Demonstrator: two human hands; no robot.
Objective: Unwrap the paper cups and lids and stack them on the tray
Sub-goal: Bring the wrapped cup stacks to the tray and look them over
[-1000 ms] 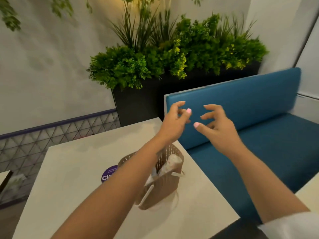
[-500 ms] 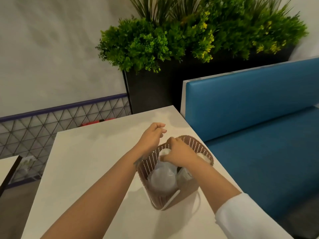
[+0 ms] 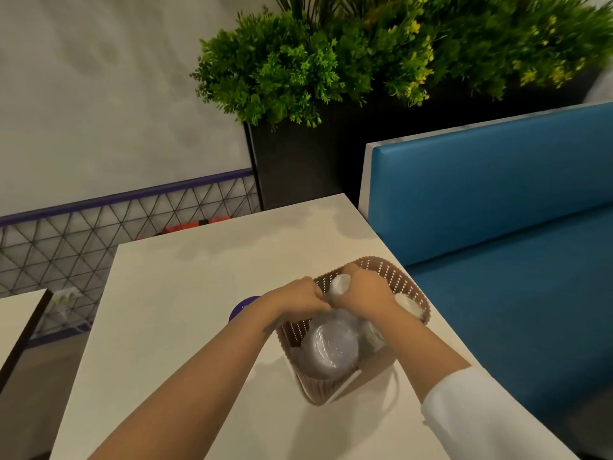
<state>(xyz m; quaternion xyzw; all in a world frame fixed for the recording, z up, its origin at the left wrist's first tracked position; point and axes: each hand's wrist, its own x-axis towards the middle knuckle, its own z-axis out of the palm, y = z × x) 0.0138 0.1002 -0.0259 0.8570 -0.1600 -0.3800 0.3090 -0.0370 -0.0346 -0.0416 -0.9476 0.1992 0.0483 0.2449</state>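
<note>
My right sleeve [image 3: 464,406] is white and sits nearest me, low at the right. Both forearms reach forward over the pale table [image 3: 172,327] to a brown perforated basket [image 3: 404,287] that stands near the table's right edge.

Inside the basket, at its near end, lies a wrapped stack [image 3: 331,350] of round pieces in clear plastic; its flat round face looks up at me. Whether it holds lids or cups I cannot tell. The wrapped bundle runs up from there to my hands. My right hand [image 3: 365,293] is curled round its upper part, fingers closed on the plastic, with a white wrapped end [image 3: 341,283] showing just past my knuckles. My left hand [image 3: 298,298] is bunched up against the right one at the basket's left rim, fingers curled and pinching the wrap where the two hands meet. A second white wrapped piece [image 3: 409,307] lies in the basket to the right of my right wrist, against the far wall.

Just left of the basket, a purple sticker [image 3: 242,310] shows on the table, partly hidden by my left wrist.

Beyond the table to the right is a blue bench [image 3: 497,200]. At the left a wire fence [image 3: 99,227] with a purple rail runs along the wall. Behind the table's far edge stands a black planter [image 3: 298,161] full of green plants [image 3: 331,61].
</note>
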